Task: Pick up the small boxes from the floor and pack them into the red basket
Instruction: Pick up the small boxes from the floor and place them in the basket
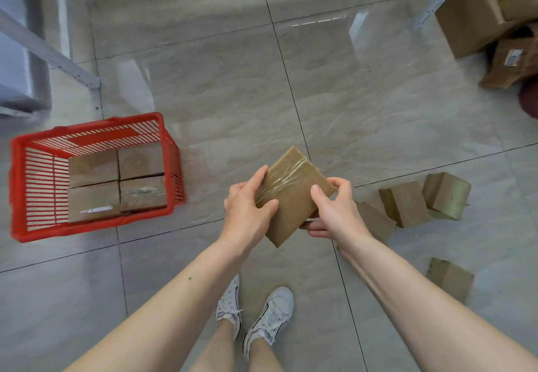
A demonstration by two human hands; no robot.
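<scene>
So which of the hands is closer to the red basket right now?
Left. The left hand grips the held box on the side facing the red basket, with open floor between. The right hand grips the box's far side, further away.

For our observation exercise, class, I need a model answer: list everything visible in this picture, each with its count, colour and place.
held box: one, brown with clear tape, gripped between both hands above the floor.
red basket: one, red, on the floor at left.
boxes in basket: four visible on top, brown, packed in a square.
loose small boxes: four, brown, on the floor at right; one partly hidden behind the right arm.
large cartons: at least two, brown, upper right corner.
shelf frames: pale grey metal, upper left and upper right.
floor: glossy grey-beige tiles.
shoes: two, white, bottom centre.
left hand: grips the box's left edge.
right hand: grips its right side.
</scene>
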